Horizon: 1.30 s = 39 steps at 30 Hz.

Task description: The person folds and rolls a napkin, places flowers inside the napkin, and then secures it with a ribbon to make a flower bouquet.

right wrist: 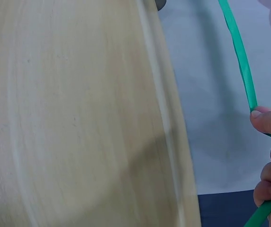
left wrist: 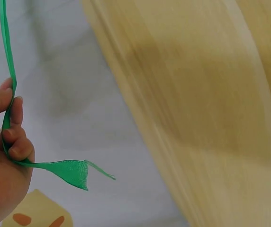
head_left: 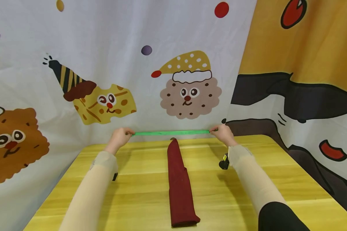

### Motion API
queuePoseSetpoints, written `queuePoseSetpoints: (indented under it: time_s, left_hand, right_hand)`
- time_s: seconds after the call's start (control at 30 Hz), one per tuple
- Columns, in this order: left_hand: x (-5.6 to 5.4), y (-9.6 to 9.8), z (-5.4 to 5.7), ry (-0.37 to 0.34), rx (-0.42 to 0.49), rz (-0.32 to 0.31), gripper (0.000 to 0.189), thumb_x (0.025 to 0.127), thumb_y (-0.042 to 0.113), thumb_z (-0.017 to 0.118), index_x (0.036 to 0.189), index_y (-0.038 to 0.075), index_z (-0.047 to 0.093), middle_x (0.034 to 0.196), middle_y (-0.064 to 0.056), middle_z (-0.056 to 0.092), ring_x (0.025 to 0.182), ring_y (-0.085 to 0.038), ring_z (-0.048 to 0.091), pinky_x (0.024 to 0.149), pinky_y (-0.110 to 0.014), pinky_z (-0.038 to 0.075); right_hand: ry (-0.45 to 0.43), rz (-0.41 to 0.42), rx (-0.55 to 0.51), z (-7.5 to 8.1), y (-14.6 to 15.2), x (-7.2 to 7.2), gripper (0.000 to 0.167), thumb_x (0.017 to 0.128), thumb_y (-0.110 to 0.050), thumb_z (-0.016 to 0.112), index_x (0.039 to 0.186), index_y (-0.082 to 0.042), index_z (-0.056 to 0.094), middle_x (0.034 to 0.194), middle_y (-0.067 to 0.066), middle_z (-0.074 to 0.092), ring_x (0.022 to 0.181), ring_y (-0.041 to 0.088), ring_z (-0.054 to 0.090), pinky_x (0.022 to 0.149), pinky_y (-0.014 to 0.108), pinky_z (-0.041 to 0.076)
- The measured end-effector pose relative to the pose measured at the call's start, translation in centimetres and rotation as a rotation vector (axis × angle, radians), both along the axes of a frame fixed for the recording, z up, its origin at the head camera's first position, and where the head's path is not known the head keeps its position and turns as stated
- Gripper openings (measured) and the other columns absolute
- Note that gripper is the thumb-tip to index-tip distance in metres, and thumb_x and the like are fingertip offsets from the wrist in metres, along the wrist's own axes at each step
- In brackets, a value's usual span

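A green ribbon (head_left: 170, 132) is stretched nearly level between the two hands, above the table's far edge. My left hand (head_left: 120, 138) pinches one side of it between thumb and fingers. In the left wrist view the ribbon's frayed end (left wrist: 69, 172) hangs free past the curled lower fingers. My right hand (head_left: 223, 133) pinches the other side, and a tail of ribbon (right wrist: 261, 213) comes out below its curled fingers. Between the forearms, a long dark red cloth-covered object (head_left: 180, 189) lies lengthwise on the table; what is inside cannot be seen.
The wooden table (head_left: 138, 192) ends just under the ribbon. Behind it hangs a white curtain (head_left: 112, 38) with cartoon prints. A small dark, rounded tip (head_left: 173, 139) pokes out at the red cloth's far end.
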<state>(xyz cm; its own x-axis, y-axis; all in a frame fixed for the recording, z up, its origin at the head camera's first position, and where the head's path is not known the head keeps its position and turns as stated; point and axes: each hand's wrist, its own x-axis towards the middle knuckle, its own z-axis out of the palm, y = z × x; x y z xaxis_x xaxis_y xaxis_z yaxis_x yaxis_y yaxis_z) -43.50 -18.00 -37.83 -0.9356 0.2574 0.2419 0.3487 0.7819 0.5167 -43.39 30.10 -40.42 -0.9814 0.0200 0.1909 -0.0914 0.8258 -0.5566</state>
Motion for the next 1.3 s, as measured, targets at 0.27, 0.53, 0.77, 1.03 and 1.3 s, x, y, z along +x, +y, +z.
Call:
queuePoseSetpoints:
  time_s: [0.27, 0.53, 0.77, 1.03, 1.3]
  left_hand:
    - [-1.4, 0.8, -1.5, -0.048, -0.008, 0.067, 0.026, 0.098, 0.006, 0.052, 0.117, 0.001, 0.069, 0.121, -0.021, 0.063, 0.089, -0.029, 0.057, 0.072, -0.039, 0.044]
    - [-2.1, 1.4, -2.6, -0.084, -0.005, 0.095, 0.027, 0.098, 0.005, 0.051, 0.118, -0.002, 0.067, 0.123, -0.022, 0.061, 0.11, -0.036, 0.057, 0.086, -0.047, 0.047]
    - [-2.6, 1.7, -3.5, -0.095, -0.007, 0.103, 0.027, 0.097, 0.003, 0.051, 0.117, -0.002, 0.068, 0.121, -0.022, 0.063, 0.113, -0.039, 0.055, 0.09, -0.049, 0.046]
    - [-2.9, 1.8, -3.9, -0.117, -0.022, 0.103, 0.027, 0.096, 0.001, 0.05, 0.116, -0.002, 0.069, 0.122, -0.023, 0.062, 0.117, -0.041, 0.053, 0.096, -0.052, 0.043]
    - [-3.3, 2.1, -4.6, -0.152, -0.059, 0.101, 0.026, 0.097, 0.001, 0.051, 0.116, -0.002, 0.069, 0.123, -0.023, 0.061, 0.118, -0.042, 0.052, 0.098, -0.051, 0.041]
  right_hand:
    - [0.004, -0.004, -0.017, -1.3, -0.3, -0.4, 0.02, 0.095, -0.019, 0.063, 0.107, -0.009, 0.075, 0.119, 0.016, 0.065, 0.093, 0.029, 0.062, 0.07, 0.038, 0.045]
    - [0.013, -0.027, -0.002, -2.6, -0.7, -1.0, 0.018, 0.094, -0.015, 0.063, 0.104, -0.009, 0.076, 0.116, 0.016, 0.067, 0.086, 0.028, 0.061, 0.068, 0.037, 0.046]
    - [-0.008, -0.053, -0.005, -3.2, -0.9, -1.4, 0.018, 0.093, -0.014, 0.063, 0.104, -0.01, 0.077, 0.119, 0.014, 0.066, 0.105, 0.034, 0.061, 0.082, 0.046, 0.049]
    - [-0.04, -0.091, 0.015, -4.1, -1.0, -1.9, 0.017, 0.092, -0.015, 0.064, 0.102, -0.013, 0.078, 0.117, 0.012, 0.067, 0.109, 0.033, 0.059, 0.088, 0.048, 0.047]
    - [-0.084, -0.109, 0.02, -4.4, -0.8, -2.0, 0.017, 0.09, -0.016, 0.066, 0.1, -0.015, 0.079, 0.116, 0.01, 0.068, 0.107, 0.032, 0.06, 0.086, 0.047, 0.047]
